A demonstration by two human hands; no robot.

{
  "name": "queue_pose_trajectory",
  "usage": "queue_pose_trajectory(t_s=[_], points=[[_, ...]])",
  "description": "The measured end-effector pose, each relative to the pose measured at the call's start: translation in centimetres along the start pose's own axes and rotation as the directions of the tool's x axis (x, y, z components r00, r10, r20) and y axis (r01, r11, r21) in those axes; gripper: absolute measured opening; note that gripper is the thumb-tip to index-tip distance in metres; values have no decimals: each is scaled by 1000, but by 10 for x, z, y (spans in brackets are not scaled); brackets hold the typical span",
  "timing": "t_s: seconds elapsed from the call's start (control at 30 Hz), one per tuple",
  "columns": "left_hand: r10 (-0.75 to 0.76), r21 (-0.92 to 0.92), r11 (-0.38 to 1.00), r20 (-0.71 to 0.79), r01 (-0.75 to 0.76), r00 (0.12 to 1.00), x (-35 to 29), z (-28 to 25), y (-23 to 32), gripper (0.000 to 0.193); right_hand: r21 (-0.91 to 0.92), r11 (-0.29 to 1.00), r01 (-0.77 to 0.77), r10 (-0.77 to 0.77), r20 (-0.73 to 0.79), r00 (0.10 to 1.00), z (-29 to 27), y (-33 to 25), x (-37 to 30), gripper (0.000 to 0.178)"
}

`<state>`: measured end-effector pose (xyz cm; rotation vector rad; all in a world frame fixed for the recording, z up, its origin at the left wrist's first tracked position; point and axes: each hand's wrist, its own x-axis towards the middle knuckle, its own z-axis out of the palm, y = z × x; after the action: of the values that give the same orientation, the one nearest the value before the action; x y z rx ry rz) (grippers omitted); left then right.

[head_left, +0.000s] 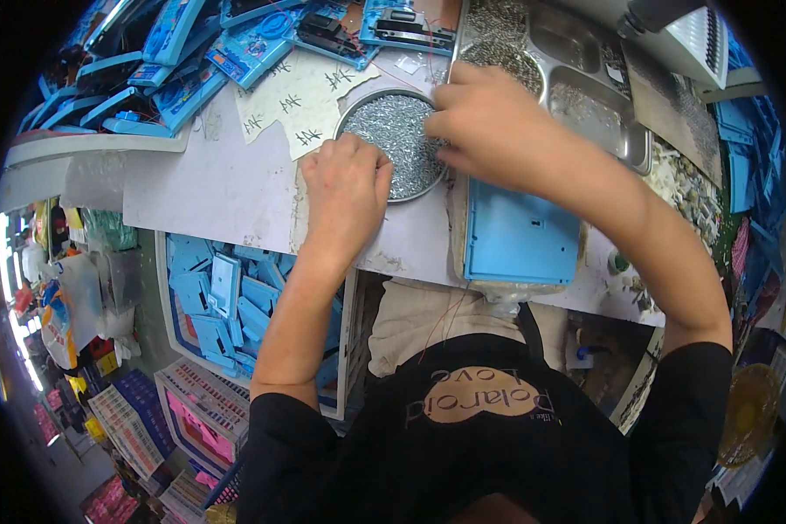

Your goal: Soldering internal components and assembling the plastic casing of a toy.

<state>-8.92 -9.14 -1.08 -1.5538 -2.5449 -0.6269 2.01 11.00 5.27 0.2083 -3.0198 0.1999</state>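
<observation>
A round metal dish (364,113) full of small silvery screws (397,131) stands on the table in front of me. My left hand (345,183) rests at its near left rim, fingers bent and drawn together over the screws. What those fingertips hold, if anything, is hidden. Beyond the dish's right side, my right hand (485,122) hovers with curled fingers near the far end of a blue plastic panel (520,236). Its grip is partly hidden and slightly blurred. The panel lies flat at the table's near edge, its far end covered by my right hand and forearm.
A metal tray (640,144) with compartments of small parts stands at the back right. Blue casings with wires (253,48) pile up at the far left. A crate of blue plastic parts (223,288) sits below the table's left edge. Marked torn paper (275,113) lies beside the dish.
</observation>
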Motion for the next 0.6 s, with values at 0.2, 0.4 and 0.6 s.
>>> queue_pose_trajectory(t_s=[0.2,0.4,0.6], points=[[-47,10,999,-98,49,994,-2,5,-8,9,-89,995,47,-31,172,985,40,0,55,12],[-71,-229,972,-91,49,993,11,-5,0,9,84,996,-7,14,-81,997,35,14,48,11],[-15,-589,806,-115,-56,993,21,1,51,8,384,902,-197,274,-155,949,-21,48,-48,11]])
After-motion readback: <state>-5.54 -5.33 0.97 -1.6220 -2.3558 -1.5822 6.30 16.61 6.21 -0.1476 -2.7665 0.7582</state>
